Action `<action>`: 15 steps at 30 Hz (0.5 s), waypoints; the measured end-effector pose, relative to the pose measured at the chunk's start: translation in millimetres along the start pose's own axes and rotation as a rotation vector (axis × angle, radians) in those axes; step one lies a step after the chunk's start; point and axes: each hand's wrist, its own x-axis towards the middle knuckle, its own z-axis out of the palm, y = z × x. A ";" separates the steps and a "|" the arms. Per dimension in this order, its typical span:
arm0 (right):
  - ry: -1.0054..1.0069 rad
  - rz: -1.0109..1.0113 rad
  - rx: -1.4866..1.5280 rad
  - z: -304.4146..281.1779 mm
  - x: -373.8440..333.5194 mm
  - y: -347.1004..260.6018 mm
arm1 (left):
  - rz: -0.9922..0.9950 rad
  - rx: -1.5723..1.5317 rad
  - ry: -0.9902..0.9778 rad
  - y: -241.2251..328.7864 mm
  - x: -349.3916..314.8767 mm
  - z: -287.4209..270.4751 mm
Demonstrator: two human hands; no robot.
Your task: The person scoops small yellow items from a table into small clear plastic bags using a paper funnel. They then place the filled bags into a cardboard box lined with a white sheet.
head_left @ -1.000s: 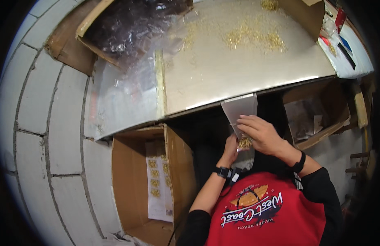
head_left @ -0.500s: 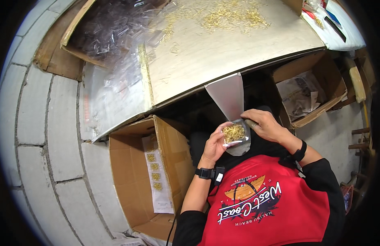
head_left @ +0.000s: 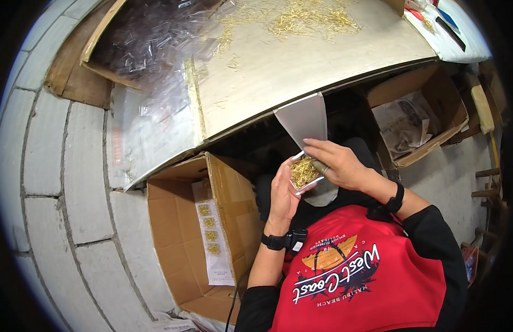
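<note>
Tray (head_left: 304, 174): small clear plastic, w/ loose gold pins, light but spill-prone. Left hand (head_left: 282, 193) cups its underside; right hand (head_left: 339, 166) pinches rim, fingers closed.

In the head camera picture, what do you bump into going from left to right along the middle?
Grey block wall → open cardboard box → left hand → small clear box of gold bits → right hand → another cardboard box.

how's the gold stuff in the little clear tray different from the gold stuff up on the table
The gold pieces in the tray are packed in a tight clump between the left hand and right hand; the gold pieces on the table lie scattered loose. Both look like the same thin gold parts.
</note>
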 end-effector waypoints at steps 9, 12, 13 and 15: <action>-0.225 -0.242 -0.276 -7.7 -0.4 -12.9 | 0.074 0.070 0.138 -2.9 3.1 -10.4; -0.257 -0.254 -0.308 -4.5 0.9 -16.7 | 0.104 0.039 0.132 -1.3 4.2 -8.9; -0.265 -0.278 -0.353 -4.7 2.4 -18.8 | 0.102 0.024 0.134 1.1 4.6 -6.6; -0.284 -0.325 -0.435 -5.2 3.9 -25.1 | 0.102 0.033 0.149 4.1 3.3 -4.8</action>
